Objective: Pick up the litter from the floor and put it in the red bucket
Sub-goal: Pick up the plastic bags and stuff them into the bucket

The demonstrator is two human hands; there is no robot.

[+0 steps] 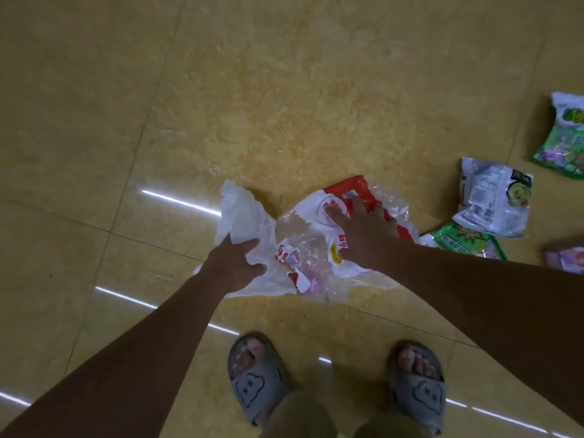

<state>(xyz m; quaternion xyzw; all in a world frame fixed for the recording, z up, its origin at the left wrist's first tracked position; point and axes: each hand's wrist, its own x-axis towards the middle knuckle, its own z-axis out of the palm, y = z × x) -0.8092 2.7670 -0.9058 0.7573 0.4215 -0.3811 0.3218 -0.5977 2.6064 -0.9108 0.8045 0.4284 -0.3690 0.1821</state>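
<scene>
On the yellow tiled floor (284,105), just ahead of a person's two grey slippers (257,384), lay a heap of plastic litter, and both bare arms reached down to it. The left hand (235,263) had its fingers and thumb curled round a crumpled white bag (240,213), bunching its near end. The right hand (360,230) was spread flat, fingers straight, pressing on a printed bag (311,248) of clear, white and red film. The two bags touched; whether they were one piece I could not tell.

The printed bag lay flat and wrinkled. Its long axis ran from near left to far right, with the red end pointing away towards more litter: a grey packet (493,200), a green packet (464,241) just beside the bag's far corner, another green one (565,137) further off, and a pink wrapper (565,259) at the frame's edge. The white bag stood up from the left hand's grip, its length pointing away from the person.

The red bucket was not in view.

The step looked like gathering the printed bag. To do it well, I judged the right hand should rake its fingers inward and scrunch the slippery film into the palm rather than pinch one edge, which would let the rest trail. Bringing both handfuls together would keep them from unfurling on the way to the bucket.
</scene>
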